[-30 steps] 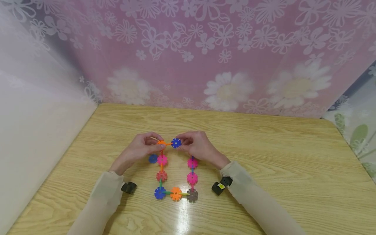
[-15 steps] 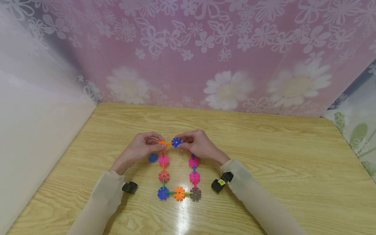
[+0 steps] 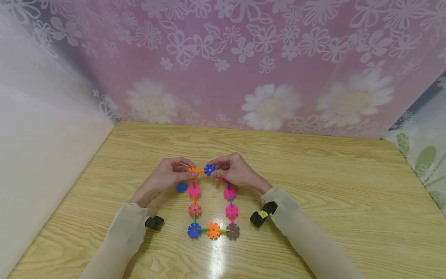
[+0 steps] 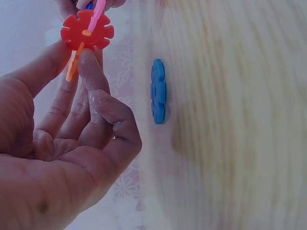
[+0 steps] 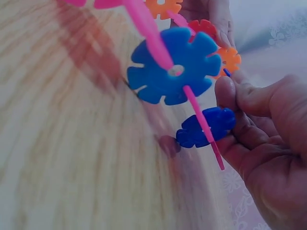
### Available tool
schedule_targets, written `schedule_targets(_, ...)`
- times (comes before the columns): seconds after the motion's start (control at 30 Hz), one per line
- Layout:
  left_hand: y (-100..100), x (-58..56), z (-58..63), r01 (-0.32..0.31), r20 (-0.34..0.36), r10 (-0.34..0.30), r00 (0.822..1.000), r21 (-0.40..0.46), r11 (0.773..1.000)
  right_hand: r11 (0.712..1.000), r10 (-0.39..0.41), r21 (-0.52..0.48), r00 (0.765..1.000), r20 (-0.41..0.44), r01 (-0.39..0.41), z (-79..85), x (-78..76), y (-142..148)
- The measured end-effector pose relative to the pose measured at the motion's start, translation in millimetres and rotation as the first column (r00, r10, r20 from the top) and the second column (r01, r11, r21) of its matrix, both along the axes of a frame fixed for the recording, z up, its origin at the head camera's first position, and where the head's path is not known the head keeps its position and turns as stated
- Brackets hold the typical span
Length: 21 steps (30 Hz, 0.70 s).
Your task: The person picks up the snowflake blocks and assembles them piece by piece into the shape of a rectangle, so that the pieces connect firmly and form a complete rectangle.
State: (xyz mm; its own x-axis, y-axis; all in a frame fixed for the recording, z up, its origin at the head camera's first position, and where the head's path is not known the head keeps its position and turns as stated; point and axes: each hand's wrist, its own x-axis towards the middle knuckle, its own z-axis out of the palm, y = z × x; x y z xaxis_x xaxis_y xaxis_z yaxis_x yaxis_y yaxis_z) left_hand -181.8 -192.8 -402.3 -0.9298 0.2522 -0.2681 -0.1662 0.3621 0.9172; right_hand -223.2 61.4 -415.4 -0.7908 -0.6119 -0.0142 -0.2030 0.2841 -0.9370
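Notched plastic snowflake discs, slotted into one another, form a roughly rectangular chain. At its far left corner my left hand [image 3: 165,176] pinches an orange disc [image 3: 192,172] between thumb and fingers. My right hand [image 3: 238,170] pinches a blue disc [image 3: 210,169] at the far side, joined to the orange one by an orange disc seen edge-on. Down the left run a pink disc [image 3: 194,190] and a red disc [image 4: 86,31]. The near side has a blue disc [image 3: 194,230], an orange one and a grey disc [image 3: 232,231]. Right fingers partly hide the far right corner.
A loose blue disc [image 4: 158,91] lies on the wooden table [image 3: 313,201] beside the left hand. Black wrist cameras [image 3: 263,215] hang by both sleeves. A pink floral curtain [image 3: 223,77] stands behind the table, and a white wall is on the left.
The near part of the chain has shifted slightly to the right. Both hands keep their grips and have barely moved.
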Motion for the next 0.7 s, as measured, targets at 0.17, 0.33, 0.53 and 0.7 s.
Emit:
schedule_targets(0.17, 0.3, 1.2, 1.1, 0.005, 0.008, -0.005, 1.0, -0.011, 1.0, 0.999, 0.031, -0.014, 0.999, 0.017, -0.03, -1.2, -1.4, 0.4)
schedule_targets(0.33, 1.3, 1.9, 1.1, 0.002, 0.017, -0.002, 1.0, -0.023, 1.0, 0.999, 0.046, -0.029, 0.999, 0.022, -0.045, -2.7, -2.0, 0.4)
schedule_targets(0.53, 1.2, 2.5, 1.7, 0.008, 0.02, -0.008, 1.0, -0.027, 1.0, 0.996, 0.071, -0.045, 0.997, -0.003, -0.071, -3.3, -1.8, 0.5)
schedule_targets(0.7, -1.5, 0.8, -0.9, 0.023, 0.021, -0.022, 1.0, -0.027, 0.999, 0.997, 0.073, -0.036, 0.997, -0.007, -0.073, -3.7, -1.2, -1.8)
